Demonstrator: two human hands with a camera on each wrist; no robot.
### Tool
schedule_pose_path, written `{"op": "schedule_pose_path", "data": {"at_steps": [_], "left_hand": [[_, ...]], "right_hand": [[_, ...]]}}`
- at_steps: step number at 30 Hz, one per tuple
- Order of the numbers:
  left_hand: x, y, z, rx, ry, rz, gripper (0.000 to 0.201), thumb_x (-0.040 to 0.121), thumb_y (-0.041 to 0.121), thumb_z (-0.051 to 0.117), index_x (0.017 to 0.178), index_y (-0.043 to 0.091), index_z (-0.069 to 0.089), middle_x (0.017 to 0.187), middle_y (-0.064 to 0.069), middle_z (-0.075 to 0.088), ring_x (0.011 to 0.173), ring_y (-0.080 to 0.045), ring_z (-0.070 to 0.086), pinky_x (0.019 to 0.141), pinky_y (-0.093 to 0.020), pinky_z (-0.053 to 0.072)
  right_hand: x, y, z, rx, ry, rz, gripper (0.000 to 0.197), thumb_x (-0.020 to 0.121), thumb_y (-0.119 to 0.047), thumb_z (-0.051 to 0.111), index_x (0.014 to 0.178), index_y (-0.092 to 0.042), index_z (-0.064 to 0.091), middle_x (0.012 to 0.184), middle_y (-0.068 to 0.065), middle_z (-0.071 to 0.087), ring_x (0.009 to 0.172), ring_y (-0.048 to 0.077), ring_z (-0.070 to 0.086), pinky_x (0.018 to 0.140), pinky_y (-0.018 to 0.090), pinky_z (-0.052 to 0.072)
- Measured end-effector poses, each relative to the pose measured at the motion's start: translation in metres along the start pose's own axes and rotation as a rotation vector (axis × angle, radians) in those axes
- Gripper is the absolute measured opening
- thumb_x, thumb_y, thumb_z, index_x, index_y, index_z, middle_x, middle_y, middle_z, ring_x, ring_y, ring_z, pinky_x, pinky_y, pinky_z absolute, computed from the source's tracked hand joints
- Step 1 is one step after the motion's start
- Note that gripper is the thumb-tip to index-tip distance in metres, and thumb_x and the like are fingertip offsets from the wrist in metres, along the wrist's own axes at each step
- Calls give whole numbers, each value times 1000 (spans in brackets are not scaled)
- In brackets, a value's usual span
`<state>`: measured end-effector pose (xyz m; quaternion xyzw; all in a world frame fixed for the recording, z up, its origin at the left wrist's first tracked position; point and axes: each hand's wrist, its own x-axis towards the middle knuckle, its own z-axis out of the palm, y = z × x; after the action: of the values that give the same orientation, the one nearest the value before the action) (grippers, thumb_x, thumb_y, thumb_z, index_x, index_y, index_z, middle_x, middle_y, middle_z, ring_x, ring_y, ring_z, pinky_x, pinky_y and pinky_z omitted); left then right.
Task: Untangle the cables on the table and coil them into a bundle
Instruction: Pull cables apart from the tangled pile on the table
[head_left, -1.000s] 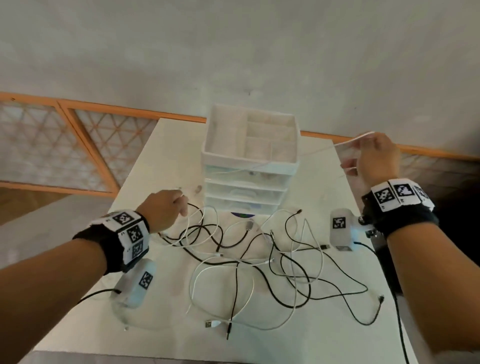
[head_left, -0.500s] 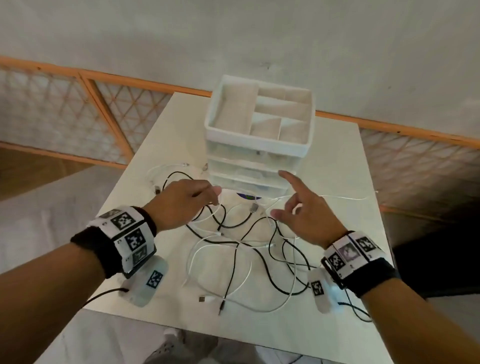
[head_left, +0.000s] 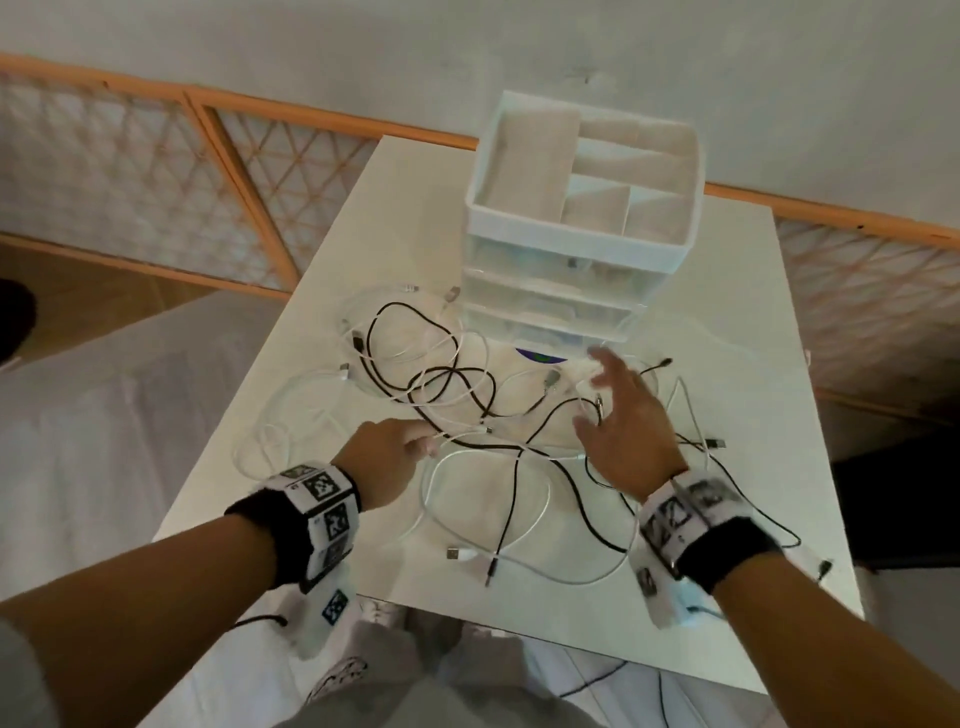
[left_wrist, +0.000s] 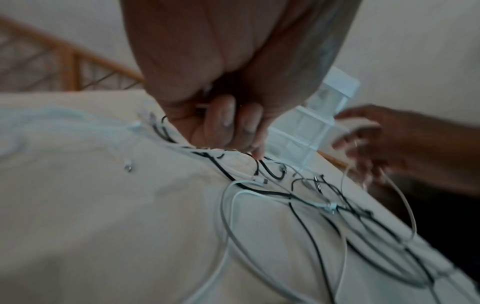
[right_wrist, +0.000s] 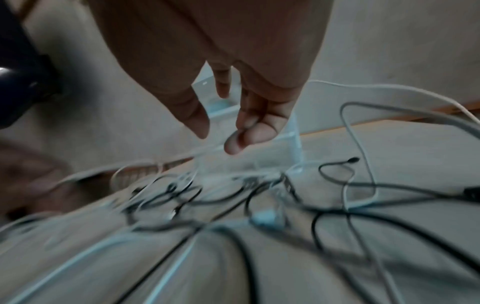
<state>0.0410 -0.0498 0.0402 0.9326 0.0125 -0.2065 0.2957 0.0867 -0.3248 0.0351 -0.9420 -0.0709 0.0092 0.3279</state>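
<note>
A tangle of black cables (head_left: 441, 371) and white cables (head_left: 540, 499) is spread over the white table (head_left: 363, 545). At the tangle's left side, my left hand (head_left: 423, 444) has its fingers curled and pinches a white cable (head_left: 467, 432) that runs off to the right. In the left wrist view the left hand (left_wrist: 233, 131) is a curled fist with its fingertips down on the cables (left_wrist: 259, 193). Over the tangle's right part, my right hand (head_left: 597, 395) hovers with fingers spread, blurred. The right wrist view shows the right hand (right_wrist: 221, 127) holding nothing above the cables (right_wrist: 233, 195).
A white organizer (head_left: 582, 244) with clear drawers and a divided top tray stands just behind the tangle. Loose plugs (head_left: 457, 554) lie near the table's front edge. An orange lattice railing (head_left: 234, 171) runs behind the table. My legs are below the front edge.
My right hand let go of the white cable it held high at the right and came down over the tangle. My left hand drew back toward me, fingers still curled.
</note>
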Motion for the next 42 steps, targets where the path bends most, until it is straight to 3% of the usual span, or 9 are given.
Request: {"op": "schedule_pose_path", "data": {"at_steps": [6,10,17,19,23,26,30,35,42], "left_hand": [[8,-6,-15,-127,93,-99,28,98,29,48,83,13,65,67,5,55,68,-17,52,57,-25,34],[15,-3,-36,-262,81,-61,30,97,26,48,85,7,68,68,-1,56,68,-18,53,60,-28,37],[25,-11,-55,-359,45,-75,27,97,22,47,77,15,64,55,11,51,54,-14,44,51,-29,33],[28,-8,-65,-460,68,-62,30,98,22,46,74,15,61,53,9,49,46,-11,40,44,-24,28],[32,24,-99,-772,162,47,32,104,22,41,82,9,60,67,-7,57,49,-17,44,43,-22,35],[29,50,-116,-763,216,184,30,105,23,39,92,12,63,92,-8,70,74,-15,58,64,-24,45],[21,66,-101,-547,-23,283,30,106,23,37,102,7,62,85,-12,71,58,3,55,51,-6,37],[18,48,-75,-740,-240,154,29,105,18,37,87,11,59,64,-3,47,62,-20,58,70,-33,47],[24,57,-99,-1069,-269,32,29,105,25,38,101,11,63,91,-16,69,83,-34,66,76,-47,58]], "right_hand": [[-52,-6,53,-529,-580,41,41,92,-18,54,123,-44,57,119,-7,53,111,22,60,88,34,48],[-15,-27,36,-452,-366,134,17,92,-25,58,89,-36,70,100,-10,65,98,18,65,80,31,50],[51,-103,-94,-110,377,-24,12,86,-27,71,90,-37,77,101,-6,66,76,8,60,72,14,43],[49,-120,-110,-48,357,-78,10,87,-27,73,92,-35,77,100,-12,63,67,-2,57,65,0,38],[39,-136,-90,-52,87,-83,15,88,-22,73,93,-33,79,74,-27,61,65,-16,57,66,0,39],[35,-135,-63,-126,-53,-87,15,86,-22,73,95,-32,81,75,-18,64,71,-7,58,77,14,43],[38,-141,-50,-132,21,-69,17,87,-21,69,97,-29,81,92,-7,78,86,8,68,86,21,48],[46,-142,-75,38,226,32,18,89,-19,67,100,-25,81,69,-18,70,51,-12,54,63,4,38],[45,-127,-74,62,154,30,18,90,-19,69,100,-26,81,68,-18,70,51,-16,53,60,0,37]]}}
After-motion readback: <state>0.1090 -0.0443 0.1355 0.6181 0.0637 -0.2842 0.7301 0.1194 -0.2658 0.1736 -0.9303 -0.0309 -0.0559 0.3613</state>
